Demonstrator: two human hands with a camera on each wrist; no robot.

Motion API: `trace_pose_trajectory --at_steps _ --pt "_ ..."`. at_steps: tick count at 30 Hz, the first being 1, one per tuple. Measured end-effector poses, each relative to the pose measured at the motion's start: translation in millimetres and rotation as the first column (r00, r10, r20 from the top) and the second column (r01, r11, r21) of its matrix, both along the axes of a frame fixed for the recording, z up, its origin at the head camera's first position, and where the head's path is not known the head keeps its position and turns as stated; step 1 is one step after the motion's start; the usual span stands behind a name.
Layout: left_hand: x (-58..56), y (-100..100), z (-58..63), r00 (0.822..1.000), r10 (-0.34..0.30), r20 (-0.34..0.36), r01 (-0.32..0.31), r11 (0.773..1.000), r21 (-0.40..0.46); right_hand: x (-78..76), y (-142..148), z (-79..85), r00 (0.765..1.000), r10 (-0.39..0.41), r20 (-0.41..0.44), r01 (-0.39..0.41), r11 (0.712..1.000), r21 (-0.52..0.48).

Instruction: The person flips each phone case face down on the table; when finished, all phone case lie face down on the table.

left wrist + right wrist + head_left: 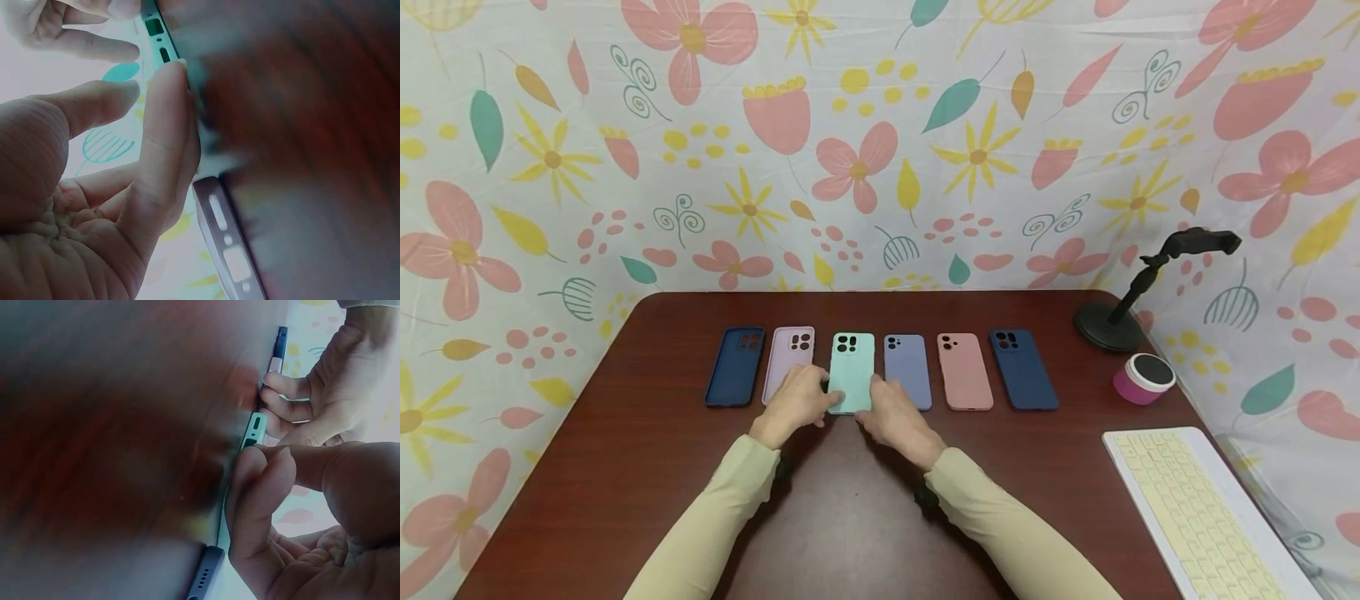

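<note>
The mint green case (852,371) lies third from the left in a row of six, set near the far edge of the surface (842,525). The left hand (796,402) grips its lower left side; the right hand (898,421) pinches the lower right corner. This two-sided hold probably controls the case's angle and its spacing within the row. All camera cutouts face the far edge, apparently for uniform orientation. Lateral room is limited: the lilac case (787,357) and the periwinkle case (908,367) lie just beside the hands. The main room for moving extends toward the near edge, which is out of view. The keyboard (1195,500) lies by the right edge, well apart from the hold.
</note>
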State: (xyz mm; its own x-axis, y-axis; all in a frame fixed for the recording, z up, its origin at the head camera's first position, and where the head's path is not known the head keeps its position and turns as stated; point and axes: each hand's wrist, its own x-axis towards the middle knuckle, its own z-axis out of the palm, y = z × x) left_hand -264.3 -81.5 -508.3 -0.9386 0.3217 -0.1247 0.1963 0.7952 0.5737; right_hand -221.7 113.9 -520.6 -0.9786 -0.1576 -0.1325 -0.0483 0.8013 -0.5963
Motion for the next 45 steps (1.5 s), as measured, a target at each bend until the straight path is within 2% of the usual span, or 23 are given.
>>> trace_pose_trajectory --at_steps 5,10,15,17,22,25,28,30,31,35,36,41,45 --pt "32.3 -3.3 45.2 0.999 0.048 0.007 -0.048 0.997 0.064 -1.7 -5.2 -6.4 0.996 0.0 -0.092 0.007 0.997 0.077" --pt "34.3 -19.8 49.8 0.997 0.075 0.005 -0.075 0.995 0.073 -5.0 -14.5 -8.6 0.994 0.014 -0.107 -0.007 0.998 0.062" --pt "33.0 -37.2 56.7 0.996 0.092 0.001 -0.092 0.993 0.078 -1.5 -32.2 0.9 0.995 0.05 -0.09 -0.047 0.998 0.03" --pt "31.8 -43.5 59.8 0.995 0.104 0.012 -0.104 0.993 0.058 3.9 -40.6 11.4 0.996 0.065 -0.065 -0.065 0.998 0.011" --pt "27.0 -57.1 66.0 0.991 0.121 0.065 -0.12 0.992 -0.027 21.5 -60.5 50.7 0.996 0.082 0.014 -0.082 0.995 -0.05" --pt "23.2 -63.0 68.5 0.988 0.119 0.095 -0.115 0.992 -0.051 24.2 -69.8 56.4 0.995 0.094 0.024 -0.093 0.995 -0.046" --pt "19.9 -67.9 69.2 0.988 0.107 0.11 -0.1 0.993 -0.069 22.3 -76.4 53.7 0.995 0.097 0.021 -0.096 0.995 -0.04" --pt "18.1 -70.1 68.8 0.988 0.1 0.119 -0.091 0.993 -0.072 16.5 -79.7 43.1 0.995 0.097 0.002 -0.096 0.994 -0.044" --pt "17.1 -71.6 68.0 0.988 0.094 0.122 -0.086 0.994 -0.073 16.1 -81.2 45.3 0.995 0.093 0.026 -0.091 0.993 -0.07" --pt "14.9 -74.9 66.5 0.986 0.083 0.142 -0.075 0.995 -0.059 0.0 -87.9 24.9 0.994 0.095 0.06 -0.089 0.992 -0.088" --pt "14.8 -75.2 66.5 0.986 0.083 0.146 -0.076 0.996 -0.056 -1.9 -88.9 26.1 0.991 0.096 0.093 -0.087 0.991 -0.101" --pt "15.2 -75.9 69.5 0.983 0.08 0.167 -0.073 0.996 -0.048 -17.1 -96.0 11.2 0.983 0.089 0.162 -0.079 0.995 -0.064" --pt "13.5 -77.4 69.3 0.977 0.08 0.198 -0.068 0.996 -0.065 -21.5 -100.3 8.9 0.981 0.07 0.184 -0.059 0.996 -0.061"
